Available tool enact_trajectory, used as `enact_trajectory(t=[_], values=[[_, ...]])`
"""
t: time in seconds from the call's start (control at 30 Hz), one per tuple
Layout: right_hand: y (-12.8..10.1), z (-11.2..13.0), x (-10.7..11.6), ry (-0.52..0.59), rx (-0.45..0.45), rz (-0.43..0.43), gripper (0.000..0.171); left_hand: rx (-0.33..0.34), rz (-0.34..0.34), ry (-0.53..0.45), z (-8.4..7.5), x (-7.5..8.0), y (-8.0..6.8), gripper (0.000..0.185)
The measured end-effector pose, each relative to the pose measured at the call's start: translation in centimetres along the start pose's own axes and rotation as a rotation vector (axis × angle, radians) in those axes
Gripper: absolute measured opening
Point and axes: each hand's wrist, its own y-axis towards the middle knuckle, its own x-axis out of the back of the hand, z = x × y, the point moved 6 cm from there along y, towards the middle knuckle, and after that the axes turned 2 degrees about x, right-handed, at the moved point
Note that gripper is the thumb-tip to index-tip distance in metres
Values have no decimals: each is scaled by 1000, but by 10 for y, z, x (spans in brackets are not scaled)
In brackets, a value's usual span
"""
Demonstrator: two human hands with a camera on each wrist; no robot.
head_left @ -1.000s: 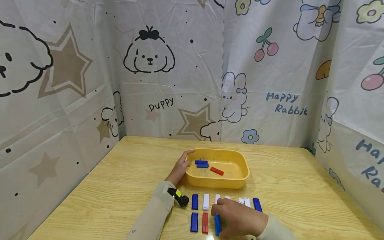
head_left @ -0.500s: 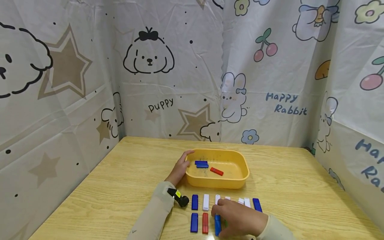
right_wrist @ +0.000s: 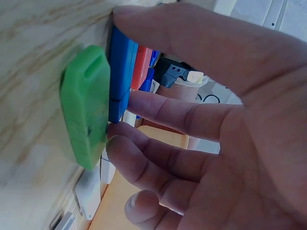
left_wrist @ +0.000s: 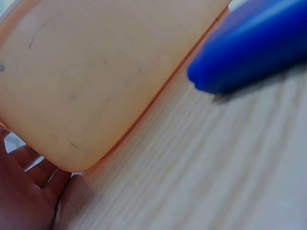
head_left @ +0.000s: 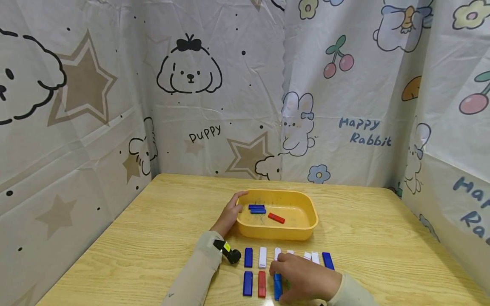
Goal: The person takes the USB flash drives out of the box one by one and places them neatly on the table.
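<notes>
1. A person sits at a wooden table [head_left: 160,238] hung round with cartoon-printed sheets; the landmark is a yellow tray [head_left: 302,231] in the middle of the table.
2. The right hand [head_left: 304,280] rests on the table just in front of the tray, nearer the person, covering a small green block [right_wrist: 86,103] and part of a blue block [head_left: 277,287].
3. In the right wrist view the green block lies flat on the wood. It is a rounded, oblong plastic piece, bright green, with a small raised tab at one end.
4. Its long axis runs parallel to the blue block beside it. The head view shows that blue block lying lengthwise towards the tray, one end at the tray and the other at the person.
5. The right hand's fingers are curved over the two blocks: the thumb [right_wrist: 192,38] presses on the blue block's end and a fingertip [right_wrist: 124,146] touches the green block's edge. The grip is narrow, closing on the blocks rather than lifting them.
6. The left hand [head_left: 229,214] holds the tray's left rim, thumb hooked over the edge and fingers against the outer wall.
7. Inside the tray lie two blue blocks [head_left: 257,208] and one red block [head_left: 276,218].
8. Between the tray and the person, more blue, white and red blocks stand in two rows, all lengthwise towards the tray.
</notes>
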Motion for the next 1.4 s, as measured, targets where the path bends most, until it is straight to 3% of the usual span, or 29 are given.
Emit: enact_trajectory(t=[0.53, 0.67, 0.8, 0.9, 1.2, 1.4], values=[[-2, 2, 2, 1, 16, -11, 40, 11, 12, -6, 2, -1, 1, 57], [-2, 1, 3, 0, 18, -12, 39, 9, 24, 18, -18, 0, -13, 57], [-1, 0, 5, 8, 7, -12, 40, -5, 12, 13, -14, 0, -10, 57], [-1, 0, 8, 17, 18, -32, 40, -2, -2, 3, 3, 0, 2, 57], [-6, 2, 35, 39, 84, -227, 30, -48, -14, 34, 0, 1, 2, 56], [-2, -1, 60, -11, 105, -370, 29, -25, -18, 29, 0, 0, 1, 57]])
